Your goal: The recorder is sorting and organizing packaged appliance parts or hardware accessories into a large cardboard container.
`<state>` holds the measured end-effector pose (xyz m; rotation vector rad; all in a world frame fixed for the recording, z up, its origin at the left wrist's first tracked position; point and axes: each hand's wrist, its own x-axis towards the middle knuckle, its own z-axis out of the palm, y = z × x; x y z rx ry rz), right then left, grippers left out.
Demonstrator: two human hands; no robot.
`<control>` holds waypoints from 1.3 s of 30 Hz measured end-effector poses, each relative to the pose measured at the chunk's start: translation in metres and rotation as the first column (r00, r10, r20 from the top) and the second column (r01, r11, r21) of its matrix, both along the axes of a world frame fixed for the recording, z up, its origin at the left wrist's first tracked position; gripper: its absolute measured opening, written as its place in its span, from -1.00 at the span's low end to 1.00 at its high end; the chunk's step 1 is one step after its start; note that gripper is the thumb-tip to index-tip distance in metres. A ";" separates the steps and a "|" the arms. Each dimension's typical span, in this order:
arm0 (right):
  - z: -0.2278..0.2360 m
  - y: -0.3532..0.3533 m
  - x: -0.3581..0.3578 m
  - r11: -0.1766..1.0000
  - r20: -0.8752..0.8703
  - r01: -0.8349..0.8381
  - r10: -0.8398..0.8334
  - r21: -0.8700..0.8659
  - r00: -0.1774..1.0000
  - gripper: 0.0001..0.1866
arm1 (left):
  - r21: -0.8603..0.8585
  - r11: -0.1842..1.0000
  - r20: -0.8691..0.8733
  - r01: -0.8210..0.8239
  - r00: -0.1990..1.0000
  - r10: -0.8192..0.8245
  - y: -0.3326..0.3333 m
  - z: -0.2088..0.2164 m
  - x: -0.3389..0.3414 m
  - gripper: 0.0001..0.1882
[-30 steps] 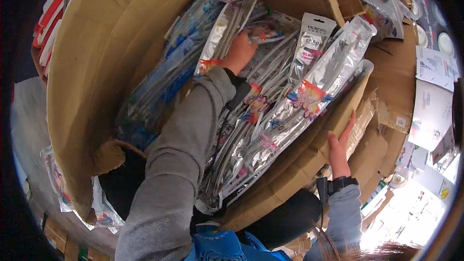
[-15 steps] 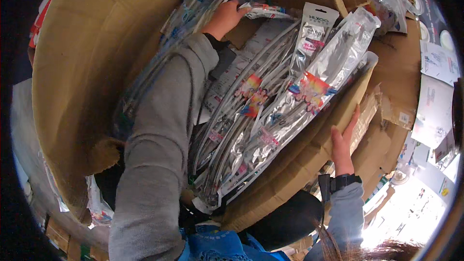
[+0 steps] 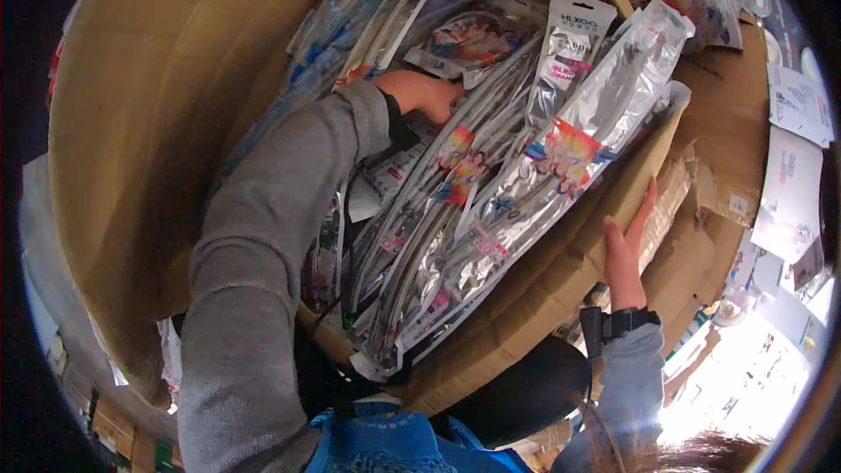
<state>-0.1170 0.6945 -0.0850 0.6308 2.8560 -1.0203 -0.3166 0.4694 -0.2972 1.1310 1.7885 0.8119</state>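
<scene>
Mid-rummage: my left hand (image 3: 429, 95) is reached deep into the big brown cardboard box (image 3: 149, 123), fingers curled among the long silvery foil packets (image 3: 491, 201) stacked inside; can't tell if they actually grip one. My right hand (image 3: 626, 245) lies flat, fingers released, against the box's outer wall, bracing it. Next move, I'd judge, needs one packet pinched and drawn clear without dragging its neighbours.
</scene>
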 end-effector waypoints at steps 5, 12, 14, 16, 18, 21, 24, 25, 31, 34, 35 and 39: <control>-0.002 0.002 -0.001 0.999 0.022 0.001 -0.002 0.037 1.000 -0.14 | -0.104 0.992 -0.052 -0.073 0.996 0.068 0.017 -0.012 0.006 -0.32; -0.006 0.009 0.001 1.000 0.020 0.001 -0.002 0.030 1.000 -0.08 | -0.124 0.990 -0.214 0.071 0.972 -0.097 0.012 -0.007 0.010 -0.38; -0.007 0.010 0.002 1.000 0.016 0.003 -0.003 0.009 1.000 -0.08 | -0.133 0.989 -0.220 0.071 0.971 -0.099 0.010 -0.010 0.003 -0.40; -0.008 0.011 0.001 0.999 -0.016 -0.024 0.025 0.024 1.000 -0.08 | -0.200 0.977 -0.220 0.080 0.967 -0.125 0.010 -0.020 -0.003 -0.43; -0.008 0.011 0.001 1.000 -0.005 -0.010 0.010 0.023 1.000 -0.08 | -0.228 0.972 0.086 0.050 0.996 -0.031 0.014 -0.033 -0.006 -0.46; -0.008 0.007 -0.001 1.000 0.009 0.004 -0.004 0.029 1.000 -0.08 | -0.226 0.971 -0.081 0.076 0.992 -0.096 0.021 -0.055 0.000 -0.47; -0.005 0.003 -0.002 1.000 0.009 0.013 -0.014 0.023 1.000 -0.08 | -0.214 0.974 -0.073 0.074 0.993 -0.092 0.026 -0.069 0.010 -0.47; -0.005 0.002 -0.003 1.000 -0.003 0.018 -0.018 0.007 1.000 -0.09 | -0.221 0.972 -0.057 0.084 0.993 -0.099 0.026 -0.070 0.012 -0.47; -0.010 0.000 -0.004 0.999 -0.031 0.040 -0.040 -0.017 0.999 -0.09 | 0.081 0.996 -0.028 -0.030 0.999 0.033 0.020 -0.049 0.021 -0.47; -0.012 0.001 -0.003 0.999 -0.046 0.046 -0.048 -0.024 0.998 -0.09 | 0.347 0.927 0.016 0.142 0.987 -0.157 0.021 -0.036 0.018 -0.50; -0.012 0.002 -0.003 0.999 -0.046 0.036 -0.037 -0.017 0.998 -0.09 | 0.279 0.950 0.023 0.140 0.988 -0.153 0.022 -0.034 0.016 -0.52; -0.009 0.002 -0.003 0.998 -0.058 0.027 -0.030 -0.058 0.998 -0.09 | -0.021 0.995 -0.243 0.101 0.964 -0.103 0.022 -0.026 0.010 -0.57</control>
